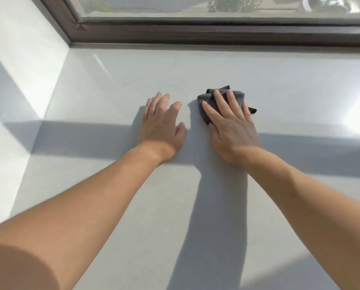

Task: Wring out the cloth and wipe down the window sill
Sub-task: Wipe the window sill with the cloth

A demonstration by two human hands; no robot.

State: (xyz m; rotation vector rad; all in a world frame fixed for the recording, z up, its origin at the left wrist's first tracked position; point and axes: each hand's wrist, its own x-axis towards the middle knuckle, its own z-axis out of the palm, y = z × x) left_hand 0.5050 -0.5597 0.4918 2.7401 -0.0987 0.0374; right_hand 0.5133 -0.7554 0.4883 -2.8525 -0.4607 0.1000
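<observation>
We lean over a pale, smooth window sill (133, 76), sunlit and banded with shadow, below a dark brown window frame (195, 34) and beside a white side wall (18, 59). Our right hand (231, 126) presses straight-fingered on a crumpled grey cloth (208, 98) with dark edging, mid-sill and mostly hidden under it. Our left hand (162, 122) rests flat and released just beside it. The view outside is blurred.

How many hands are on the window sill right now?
2. The left hand lies flat on the bare window sill; the right hand, beside it, presses flat on the grey cloth. None appear hidden.
</observation>
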